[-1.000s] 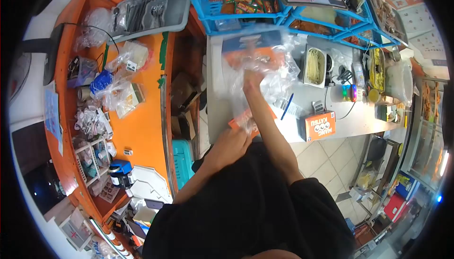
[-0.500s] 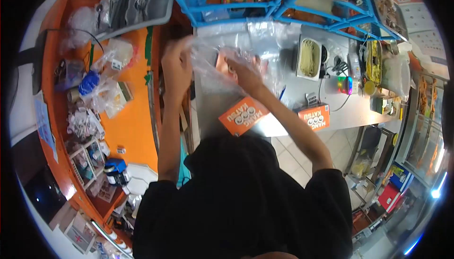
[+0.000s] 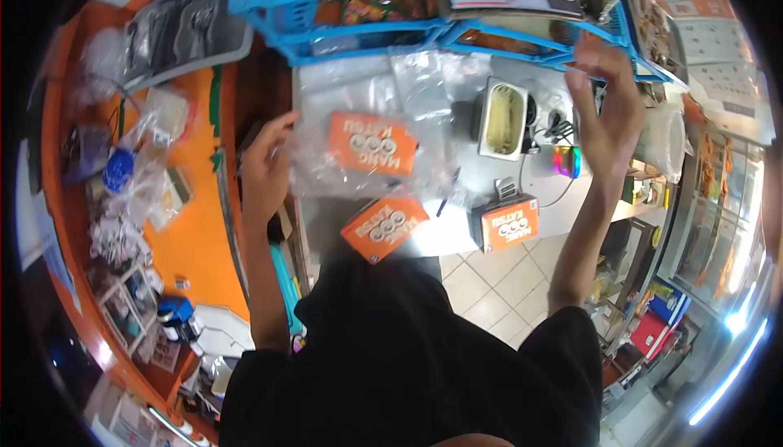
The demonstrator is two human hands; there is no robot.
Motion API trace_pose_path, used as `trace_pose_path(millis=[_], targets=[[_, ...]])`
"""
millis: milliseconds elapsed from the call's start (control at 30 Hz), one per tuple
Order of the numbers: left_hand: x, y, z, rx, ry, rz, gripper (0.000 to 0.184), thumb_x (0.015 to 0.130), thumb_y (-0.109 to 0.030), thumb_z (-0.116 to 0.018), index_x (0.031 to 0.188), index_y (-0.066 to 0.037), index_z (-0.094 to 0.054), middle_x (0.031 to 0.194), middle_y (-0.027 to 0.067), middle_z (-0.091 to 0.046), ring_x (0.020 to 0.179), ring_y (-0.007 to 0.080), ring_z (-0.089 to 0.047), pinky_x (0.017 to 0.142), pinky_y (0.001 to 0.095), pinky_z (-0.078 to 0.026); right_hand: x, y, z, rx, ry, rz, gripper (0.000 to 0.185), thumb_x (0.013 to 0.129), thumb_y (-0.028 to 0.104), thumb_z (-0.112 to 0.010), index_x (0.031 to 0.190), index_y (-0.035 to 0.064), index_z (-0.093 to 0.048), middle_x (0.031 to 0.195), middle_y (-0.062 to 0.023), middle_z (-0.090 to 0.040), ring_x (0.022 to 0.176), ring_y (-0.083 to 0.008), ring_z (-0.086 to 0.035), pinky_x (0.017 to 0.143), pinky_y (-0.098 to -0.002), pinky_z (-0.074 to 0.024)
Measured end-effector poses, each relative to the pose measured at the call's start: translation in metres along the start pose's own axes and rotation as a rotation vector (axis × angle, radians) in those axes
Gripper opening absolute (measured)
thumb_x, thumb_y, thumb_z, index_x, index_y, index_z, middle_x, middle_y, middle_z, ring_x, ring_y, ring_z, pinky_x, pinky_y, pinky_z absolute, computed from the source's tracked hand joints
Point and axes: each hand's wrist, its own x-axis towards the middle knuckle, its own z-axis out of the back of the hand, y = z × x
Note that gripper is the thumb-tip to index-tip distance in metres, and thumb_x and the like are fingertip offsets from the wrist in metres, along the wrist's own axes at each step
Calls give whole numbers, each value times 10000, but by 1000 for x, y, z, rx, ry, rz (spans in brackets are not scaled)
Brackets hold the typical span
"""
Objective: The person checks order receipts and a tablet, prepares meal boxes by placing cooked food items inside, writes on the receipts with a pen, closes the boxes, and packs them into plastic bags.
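Observation:
A clear plastic bag (image 3: pixel 314 171) lies on the metal counter with an orange printed box (image 3: pixel 371 143) inside it. My left hand (image 3: pixel 267 165) is at the bag's left edge, its fingers stretched out and apart; whether they touch the plastic is hard to see. My right hand (image 3: pixel 608 112) is raised at the right, in front of the blue rack. Its fingers are spread, somewhat blurred, and nothing shows in them. A second orange box (image 3: pixel 385 227) lies at the counter's front edge. Farther right sits a third orange box (image 3: pixel 510 224).
A blue plastic rack (image 3: pixel 359 35) with packets stands along the back. On the counter are a metal container of pale strands (image 3: pixel 502 119), a glowing multicoloured device (image 3: pixel 566 161) and a pen (image 3: pixel 443 205). An orange surface (image 3: pixel 192 235) with bags and a grey cutlery tray (image 3: pixel 192 31) is at left.
My right hand has left the bag and swung up to the right. The left hand has lowered and its fingers have opened. The bag, with the box in it, now lies flatter.

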Motion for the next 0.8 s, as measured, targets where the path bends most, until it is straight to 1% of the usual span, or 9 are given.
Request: trace_pose_path(millis=[67, 133, 200, 300, 367, 433, 467, 533, 800], targets=[[0, -5, 1, -3, 11, 71, 436, 855, 42, -454, 1260, -40, -594, 998, 51, -636, 919, 122, -600, 848, 245, -455, 40, -56, 4, -155, -71, 121, 232, 887, 225, -679, 1049, 60, -651, 1047, -84, -647, 1130, -192, -494, 949, -343, -390], [3, 1, 2, 3, -7, 103, 533, 769, 122, -406, 1238, -40, -602, 989, 65, -626, 936, 120, -587, 864, 248, -451, 66, -98, 0, -141, -14, 55, 332, 949, 376, -548, 1073, 84, -648, 1161, -87, -575, 1229, -224, -424, 1016, -387, -341], [6, -1, -3, 8, -71, 144, 529, 770, 119, -411, 1237, -39, -604, 975, 62, -622, 925, 117, -583, 847, 240, -447, 87, -123, -11, 13, 91, -127, 503, 989, 534, -390, 1082, 119, -658, 1379, -113, -449, 1293, -283, -396, 1063, -435, -311], [13, 3, -6, 90, -130, 165, 517, 776, 119, -416, 1228, -39, -612, 955, 59, -619, 904, 115, -580, 817, 230, -441, 113, -157, -29, -175, 162, -77, 623, 996, 588, -260, 1126, 121, -652, 1388, -97, -446, 1312, -272, -384, 1093, -435, -272], [16, 3, -10, 107, -163, 185, 510, 778, 122, -414, 1217, -36, -620, 946, 59, -622, 883, 116, -581, 792, 227, -440, 133, -143, -15, -130, 330, -61, 566, 912, 561, -491, 1201, 81, -573, 1423, -158, -414, 1371, -296, -300, 1138, -442, -220], [23, 1, -14, 66, -205, 216, 505, 777, 127, -408, 1204, -31, -627, 941, 59, -627, 856, 116, -584, 765, 227, -441, 139, -164, -33, 10, 73, -47, 648, 999, 584, -238, 1160, 101, -639, 1396, -96, -441, 1310, -254, -384, 1112, -442, -242], [27, 0, -15, 76, -195, 236, 504, 775, 130, -406, 1198, -29, -630, 931, 57, -626, 842, 114, -583, 755, 226, -438, 139, -172, -30, 44, 81, -54, 679, 1005, 569, -196, 1166, 71, -630, 1402, -94, -437, 1275, -234, -403, 1114, -447, -243], [32, -4, -17, 97, -185, 284, 504, 770, 137, -402, 1186, -25, -635, 911, 54, -625, 814, 110, -580, 735, 225, -433, 133, -181, -19, 183, 150, -67, 506, 996, 484, -365, 1113, 75, -638, 1236, -76, -545, 1239, -225, -391, 1065, -408, -282], [44, -13, -19, 196, -153, 343, 508, 731, 147, -402, 1158, -2, -632, 915, 74, -629, 820, 143, -599, 756, 264, -463, 117, -175, -26, 44, 170, -36, 652, 1008, 538, -265, 962, 56, -701, 1390, -134, -428, 1226, -307, -376, 1058, -451, -288]])
